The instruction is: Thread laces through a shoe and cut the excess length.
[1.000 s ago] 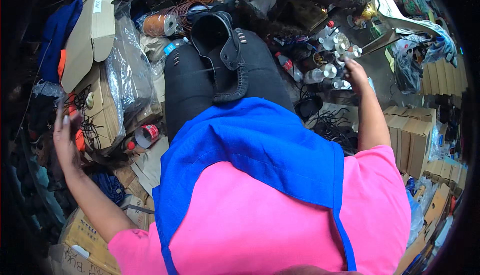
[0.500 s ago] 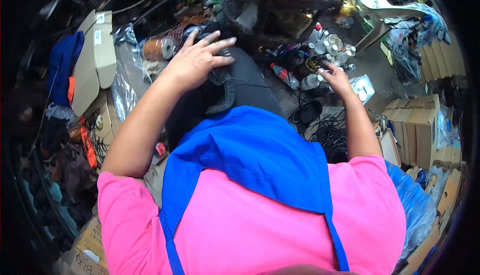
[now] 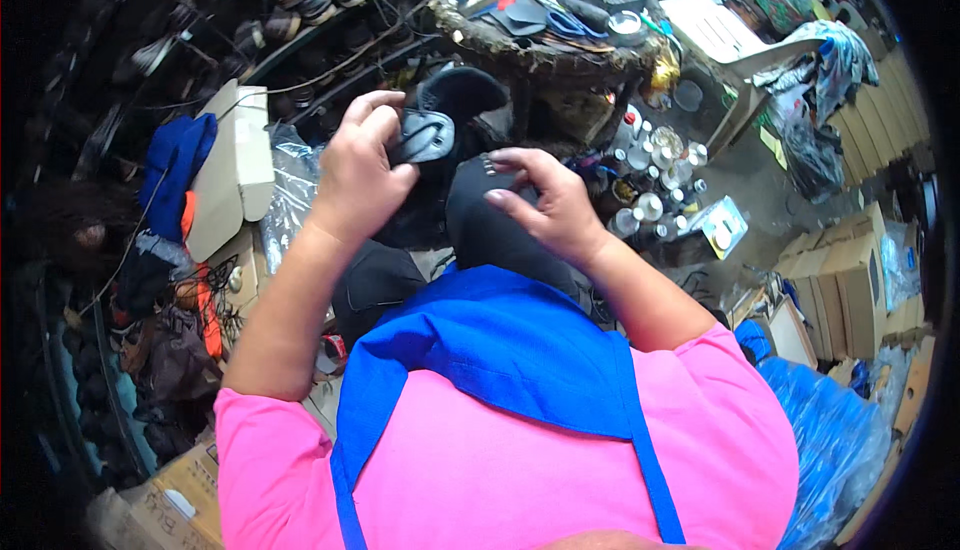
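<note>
A black leather shoe [image 3: 470,165] is held up over my lap, in front of my blue apron [image 3: 500,350]. My left hand [image 3: 360,175] grips its heel end, fingers curled around the dark heel piece [image 3: 425,135]. My right hand [image 3: 545,205] rests on the rounded front of the shoe, fingers pressing on its top near the laces. Both hands are on the same shoe, close together.
A round cluttered worktable [image 3: 545,30] with tools stands just beyond. Several small tins and bottles [image 3: 650,180] sit on the ground to the right. Cardboard boxes [image 3: 235,165] lie left, stacked boxes [image 3: 850,270] right, a blue plastic bag [image 3: 830,430] lower right.
My right hand left the tins on the ground and came onto the shoe. My left hand swung in from the far left, and the shoe is now raised from my lap.
</note>
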`<state>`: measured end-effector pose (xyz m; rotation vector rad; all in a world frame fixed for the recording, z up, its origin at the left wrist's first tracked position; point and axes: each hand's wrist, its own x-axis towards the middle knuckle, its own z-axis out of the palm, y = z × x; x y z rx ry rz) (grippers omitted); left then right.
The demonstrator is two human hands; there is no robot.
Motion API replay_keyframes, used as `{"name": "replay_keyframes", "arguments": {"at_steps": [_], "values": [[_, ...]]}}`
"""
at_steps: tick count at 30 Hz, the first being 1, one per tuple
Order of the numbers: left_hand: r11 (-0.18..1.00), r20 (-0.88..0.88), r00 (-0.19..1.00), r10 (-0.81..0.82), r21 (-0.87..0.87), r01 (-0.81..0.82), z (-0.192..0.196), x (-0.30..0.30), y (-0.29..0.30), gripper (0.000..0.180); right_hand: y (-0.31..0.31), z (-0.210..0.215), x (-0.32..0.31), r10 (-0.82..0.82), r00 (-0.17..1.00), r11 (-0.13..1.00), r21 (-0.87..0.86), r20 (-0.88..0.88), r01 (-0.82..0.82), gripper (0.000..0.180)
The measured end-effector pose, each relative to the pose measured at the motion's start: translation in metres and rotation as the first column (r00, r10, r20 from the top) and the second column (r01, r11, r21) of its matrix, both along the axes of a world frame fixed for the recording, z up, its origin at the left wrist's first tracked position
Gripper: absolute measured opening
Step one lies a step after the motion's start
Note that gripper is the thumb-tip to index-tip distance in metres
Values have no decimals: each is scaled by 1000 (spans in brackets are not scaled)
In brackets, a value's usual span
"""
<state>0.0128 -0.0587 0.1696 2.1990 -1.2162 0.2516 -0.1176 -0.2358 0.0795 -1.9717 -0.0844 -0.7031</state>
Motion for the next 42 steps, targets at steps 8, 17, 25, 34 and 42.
{"name": "replay_keyframes", "arguments": {"at_steps": [8, 17, 25, 34, 42], "values": [[926, 159, 987, -3, -373, 63, -15, -37, 17, 34, 28, 21, 49, 20, 992, 1000, -17, 127, -18, 34], [832, -39, 993, 108, -543, -112, -26, 7, 68, 51, 50, 40, 41, 625, 767, 637, 664, -145, -393, 21], [670, -169, 972, 163, -704, -235, -32, 59, 119, 31, 28, 73, -12, 299, 814, 888, 457, -498, -47, 24], [675, -316, 939, 137, -664, -322, -48, 83, 159, 21, -43, 97, -87, -103, 690, 981, 42, -716, 190, 18], [816, -739, 672, 49, -358, -454, -78, 48, 180, 16, -118, 119, -107, -339, 777, 895, 72, -531, 439, 9]]}}
